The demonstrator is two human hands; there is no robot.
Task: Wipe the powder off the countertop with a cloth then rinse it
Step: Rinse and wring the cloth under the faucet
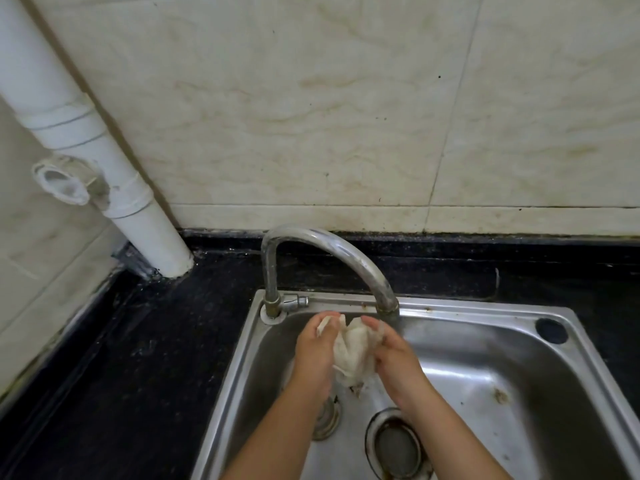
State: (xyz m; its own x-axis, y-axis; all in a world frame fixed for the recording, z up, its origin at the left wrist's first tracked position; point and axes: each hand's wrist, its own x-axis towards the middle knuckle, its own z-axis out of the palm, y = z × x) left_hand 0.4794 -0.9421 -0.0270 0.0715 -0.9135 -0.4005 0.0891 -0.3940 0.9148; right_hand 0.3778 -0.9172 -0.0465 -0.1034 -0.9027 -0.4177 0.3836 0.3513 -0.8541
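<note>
Both hands meet over the steel sink, each gripping one side of a bunched white cloth. On its side, the left hand curls its fingers round the cloth's upper left edge, where a folded corner sticks out past the knuckles. Opposite it, the right hand closes round the other side, thumb on top. Held between the two palms, the cloth sits above the basin and just below and in front of the tap's outlet, with a ragged end hanging down toward the basin floor.

Nearest the viewer, under the right forearm, sits a round drain strainer with a rusty ring; a second, smaller metal fitting lies beside it under the left wrist. Brown stains mark the basin floor to the right.

Farther back, a curved chrome tap rises from the sink's rear left corner and arches over to end right behind the hands. A dark round hole shows in the sink's rear right rim. Black speckled countertop surrounds the sink. A white drainpipe runs down into the counter's back left corner, against cream tiled wall.
</note>
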